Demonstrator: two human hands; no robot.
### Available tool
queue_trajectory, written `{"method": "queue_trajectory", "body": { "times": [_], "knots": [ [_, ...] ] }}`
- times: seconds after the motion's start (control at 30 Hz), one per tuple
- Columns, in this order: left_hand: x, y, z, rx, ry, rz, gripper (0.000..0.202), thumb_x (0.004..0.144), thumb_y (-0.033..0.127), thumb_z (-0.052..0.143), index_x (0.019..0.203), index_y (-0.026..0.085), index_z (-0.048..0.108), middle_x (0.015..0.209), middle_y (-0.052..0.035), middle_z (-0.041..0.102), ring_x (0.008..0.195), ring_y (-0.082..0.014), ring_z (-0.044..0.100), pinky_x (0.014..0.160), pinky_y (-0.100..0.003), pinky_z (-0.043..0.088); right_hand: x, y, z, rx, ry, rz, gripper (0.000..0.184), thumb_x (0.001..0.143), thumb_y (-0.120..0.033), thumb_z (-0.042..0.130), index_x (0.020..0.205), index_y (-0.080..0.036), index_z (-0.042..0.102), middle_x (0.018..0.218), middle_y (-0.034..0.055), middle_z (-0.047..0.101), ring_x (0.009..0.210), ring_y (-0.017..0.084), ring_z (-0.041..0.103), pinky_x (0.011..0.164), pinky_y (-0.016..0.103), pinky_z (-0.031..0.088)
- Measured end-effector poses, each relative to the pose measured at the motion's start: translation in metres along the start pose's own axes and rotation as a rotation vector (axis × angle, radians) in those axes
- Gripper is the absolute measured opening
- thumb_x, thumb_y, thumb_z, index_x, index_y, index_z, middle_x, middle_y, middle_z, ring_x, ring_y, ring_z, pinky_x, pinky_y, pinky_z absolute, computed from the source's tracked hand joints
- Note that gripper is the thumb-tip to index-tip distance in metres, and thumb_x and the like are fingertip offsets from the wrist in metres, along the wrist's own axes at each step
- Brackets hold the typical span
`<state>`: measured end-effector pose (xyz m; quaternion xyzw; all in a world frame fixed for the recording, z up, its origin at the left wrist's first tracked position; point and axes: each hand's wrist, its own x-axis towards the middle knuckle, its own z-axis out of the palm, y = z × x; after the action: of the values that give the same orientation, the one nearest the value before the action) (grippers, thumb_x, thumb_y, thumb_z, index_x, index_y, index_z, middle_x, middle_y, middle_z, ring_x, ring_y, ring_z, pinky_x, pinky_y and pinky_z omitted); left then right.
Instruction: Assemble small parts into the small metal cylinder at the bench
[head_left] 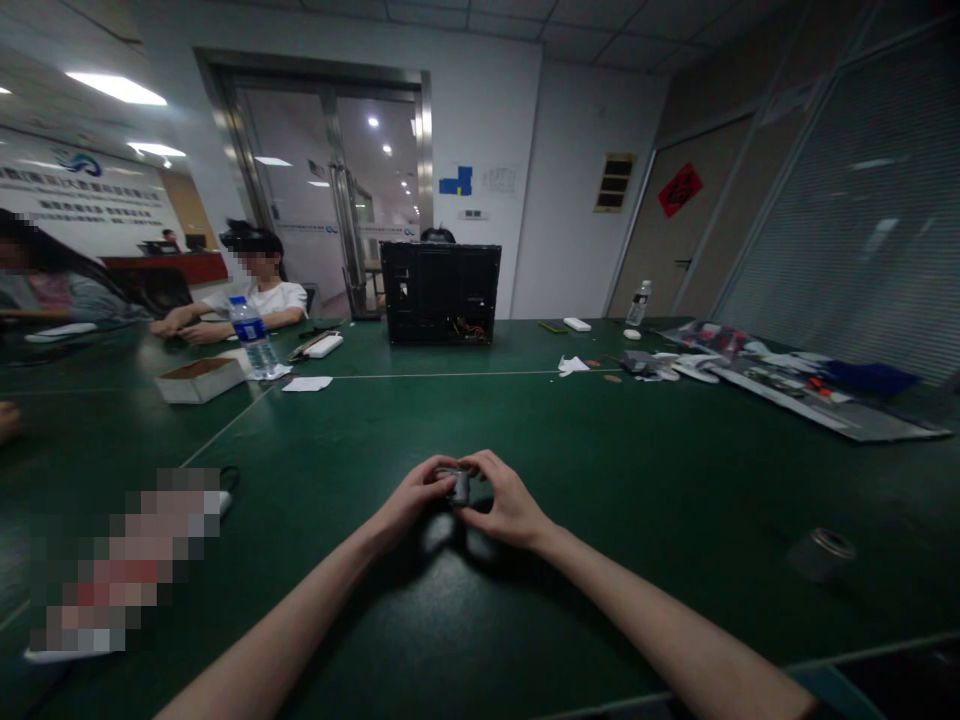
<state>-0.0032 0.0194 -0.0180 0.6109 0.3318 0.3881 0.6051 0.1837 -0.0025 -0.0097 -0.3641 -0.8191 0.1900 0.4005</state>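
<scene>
Our left hand (409, 502) and right hand (511, 508) both clamp a small grey part (458, 486) over the surface (637, 470); handling seems underway, unfinished.

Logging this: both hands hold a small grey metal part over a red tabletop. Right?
No: the head view shows the tabletop is dark green, not red. The left hand and right hand do hold the small grey metal part over it.

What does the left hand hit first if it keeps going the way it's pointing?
The left hand points forward and rightward, so it meets the small grey part that its fingers touch. The right hand grips the same part just beyond. Depth is unclear, so treat the order as approximate.
</scene>
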Motion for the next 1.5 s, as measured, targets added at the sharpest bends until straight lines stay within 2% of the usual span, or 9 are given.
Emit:
{"method": "queue_trajectory", "body": {
  "times": [0.27,0.53,0.77,0.97,1.07,1.2,1.5],
  "knots": [
    [-0.001,-0.0018,0.0011,-0.055,0.014,-0.027,0.031,0.077,0.032,0.061,0.104,0.016,0.061,0.097,-0.0071,0.064,0.094,-0.0228,0.057,0.083,-0.03,0.039,0.0001,0.0012,0.0006,0.048,-0.005,0.056,0.042,0.068,-0.026,0.07,0.106,-0.019,0.055,0.096,0.0042,0.057,0.089,0.018,0.055,0.079,0.031,0.045],
    [-0.002,0.0006,0.0019,0.004,0.011,-0.064,0.037,0.078,0.041,0.06,0.105,0.016,0.061,0.101,-0.0083,0.064,0.096,-0.0235,0.056,0.082,-0.03,0.041,0.0009,0.0061,0.0015,0.026,-0.013,0.107,0.034,0.07,-0.035,0.071,0.098,-0.018,0.061,0.09,0.0034,0.06,0.083,0.017,0.057,0.075,0.029,0.045],
    [-0.0024,-0.0018,0.0017,0.004,0.009,-0.056,0.034,0.081,0.039,0.057,0.106,0.017,0.06,0.103,-0.0081,0.064,0.098,-0.0233,0.056,0.083,-0.03,0.041,0.0019,0.0077,0.001,0.048,-0.033,0.121,0.038,0.07,-0.042,0.071,0.097,-0.018,0.062,0.089,0.0038,0.062,0.08,0.016,0.057,0.073,0.029,0.045],
    [-0.0009,-0.0024,0.0017,0.017,0.029,-0.066,0.036,0.078,0.041,0.059,0.104,0.016,0.06,0.101,-0.0079,0.064,0.095,-0.0232,0.056,0.081,-0.03,0.041,0.0013,0.0086,0.002,0.056,-0.023,0.126,0.041,0.068,-0.039,0.073,0.101,-0.019,0.06,0.093,0.0041,0.061,0.083,0.017,0.058,0.075,0.03,0.046],
    [-0.0015,-0.0003,0.0021,-0.008,0.033,-0.054,0.036,0.076,0.039,0.061,0.104,0.017,0.061,0.1,-0.0075,0.064,0.095,-0.0229,0.056,0.082,-0.03,0.04,0.0008,0.0071,0.0019,0.054,-0.009,0.099,0.044,0.067,-0.033,0.074,0.105,-0.019,0.058,0.096,0.0042,0.06,0.087,0.018,0.057,0.077,0.031,0.046],
    [-0.0022,0.0009,0.0013,-0.039,0.007,-0.04,0.037,0.075,0.037,0.064,0.106,0.017,0.06,0.095,-0.0067,0.064,0.091,-0.0222,0.057,0.081,-0.03,0.04,0.0004,0.0026,0.0005,0.069,-0.008,0.04,0.046,0.066,-0.023,0.071,0.109,-0.02,0.054,0.099,0.0042,0.057,0.09,0.018,0.056,0.08,0.03,0.045],
    [-0.0026,0.0014,0.0014,-0.114,-0.053,-0.026,0.039,0.075,0.026,0.065,0.112,0.015,0.057,0.098,-0.0083,0.066,0.093,-0.0227,0.059,0.085,-0.033,0.04,-0.0008,0.0031,0.0017,0.015,-0.033,-0.001,0.051,0.065,-0.014,0.065,0.113,-0.02,0.049,0.103,0.0053,0.054,0.091,0.019,0.053,0.08,0.031,0.045]
  ]
}}
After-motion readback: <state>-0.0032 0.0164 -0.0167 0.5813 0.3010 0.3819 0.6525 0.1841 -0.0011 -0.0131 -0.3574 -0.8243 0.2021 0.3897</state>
